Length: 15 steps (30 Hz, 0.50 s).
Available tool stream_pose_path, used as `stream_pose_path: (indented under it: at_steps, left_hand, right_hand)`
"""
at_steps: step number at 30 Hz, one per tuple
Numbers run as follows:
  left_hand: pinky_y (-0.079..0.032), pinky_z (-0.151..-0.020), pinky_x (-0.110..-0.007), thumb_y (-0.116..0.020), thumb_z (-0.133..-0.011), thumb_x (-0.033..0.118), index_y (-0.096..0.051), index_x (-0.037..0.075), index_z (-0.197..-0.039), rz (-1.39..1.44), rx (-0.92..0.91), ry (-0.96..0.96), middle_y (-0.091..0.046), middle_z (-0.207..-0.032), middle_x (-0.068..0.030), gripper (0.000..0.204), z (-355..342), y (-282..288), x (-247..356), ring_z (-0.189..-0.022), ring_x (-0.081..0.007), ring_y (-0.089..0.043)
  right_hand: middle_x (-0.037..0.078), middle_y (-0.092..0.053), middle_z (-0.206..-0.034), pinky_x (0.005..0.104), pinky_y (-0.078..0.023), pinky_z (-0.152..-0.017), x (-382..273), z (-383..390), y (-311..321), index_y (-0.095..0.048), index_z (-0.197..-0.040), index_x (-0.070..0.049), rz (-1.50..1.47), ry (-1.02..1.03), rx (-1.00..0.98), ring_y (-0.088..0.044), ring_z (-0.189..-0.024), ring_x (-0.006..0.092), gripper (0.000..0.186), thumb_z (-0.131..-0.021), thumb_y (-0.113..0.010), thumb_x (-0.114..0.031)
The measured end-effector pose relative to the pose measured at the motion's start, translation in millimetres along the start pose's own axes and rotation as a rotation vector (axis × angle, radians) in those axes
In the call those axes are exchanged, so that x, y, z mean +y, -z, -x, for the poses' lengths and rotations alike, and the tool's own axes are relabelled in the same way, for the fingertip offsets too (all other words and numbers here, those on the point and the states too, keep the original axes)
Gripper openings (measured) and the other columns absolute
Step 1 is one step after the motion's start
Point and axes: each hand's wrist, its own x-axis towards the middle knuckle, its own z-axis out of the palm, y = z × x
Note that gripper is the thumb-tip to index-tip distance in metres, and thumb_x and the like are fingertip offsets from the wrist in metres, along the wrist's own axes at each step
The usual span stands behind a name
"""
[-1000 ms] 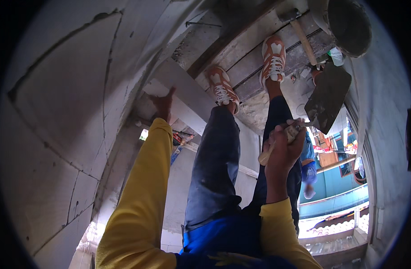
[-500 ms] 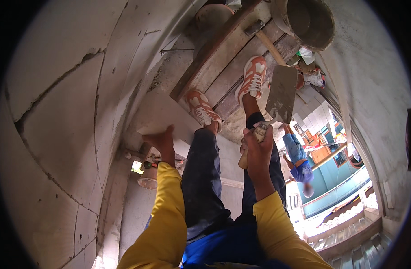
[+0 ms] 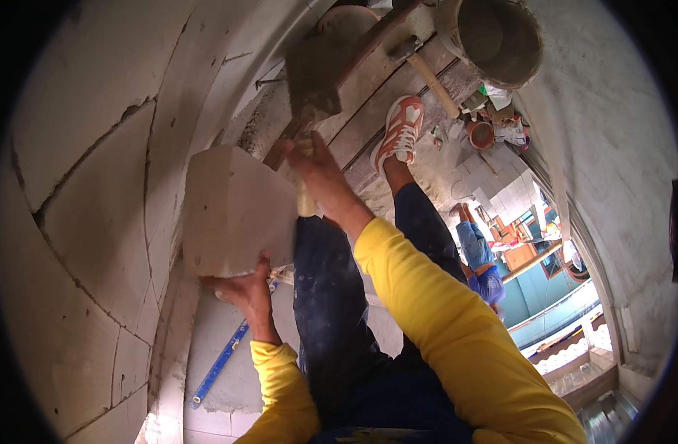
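Note:
My left hand [image 3: 248, 290] grips the lower edge of a pale grey block [image 3: 231, 207], tilted beside my leg, with fingers at its near side. My right hand [image 3: 316, 174] is closed on the light handle of a trowel [image 3: 313, 85], whose broad, mortar-darkened blade points up and away, over the plank edge at the top. The right hand sits just right of the block's upper part. A blue spirit level [image 3: 220, 364] lies below, to the left of my legs. My orange and white shoe [image 3: 398, 129] rests on the wooden planks [image 3: 376, 89].
Jointed block wall [image 3: 91, 192] at left, grey wall [image 3: 605, 148] at right. At the top are a round bucket [image 3: 494, 41], a hammer [image 3: 431, 78] and a red pot [image 3: 481, 135]. A person in blue [image 3: 481, 259] is farther back at right, near stacked blocks [image 3: 494, 185] and an opening.
My right hand and trowel have swung left, the blade now at top centre. My left hand has moved down and the block is raised, showing its broad face. The blue level has come into clearer view.

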Motion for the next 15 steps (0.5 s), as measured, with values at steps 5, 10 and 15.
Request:
stream_pose_path:
  at_steps: [5,10,15]
  left_hand:
    - [-0.04,-0.114,-0.044,-0.092,-0.074,0.013,-0.027,-0.005,-0.154,0.019,0.016,0.014,-0.054,-0.14,-0.0202,0.105,37,17,45,-0.126,-0.0284,-0.055]
    - [-0.049,-0.101,-0.039,-0.081,-0.091,0.015,-0.065,-0.002,-0.132,-0.214,-0.25,0.101,-0.07,-0.126,-0.0135,0.047,54,55,82,-0.115,-0.0235,-0.063]
    - [-0.052,-0.093,-0.038,-0.078,-0.095,0.014,-0.07,-0.004,-0.121,-0.347,-0.218,-0.165,-0.073,-0.114,-0.0114,0.033,39,56,136,-0.099,-0.0229,-0.066]
  right_hand:
    - [0.013,-0.067,-0.126,0.0343,-0.046,-0.104,-37,44,-25,-0.051,-0.139,0.002,0.205,0.101,-0.006,-0.06,-0.12,0.0209,0.057,-0.102,-0.068,-0.038]
    - [0.008,-0.065,-0.121,0.0319,-0.049,-0.099,-79,90,-27,-0.052,-0.137,-0.002,-0.153,0.336,-0.175,-0.061,-0.111,0.0156,0.042,-0.105,-0.068,-0.023]
    - [0.007,-0.064,-0.111,0.033,-0.051,-0.093,-148,110,-35,-0.05,-0.132,-0.003,-0.053,0.613,-0.135,-0.062,-0.102,0.017,0.041,-0.103,-0.072,-0.022]
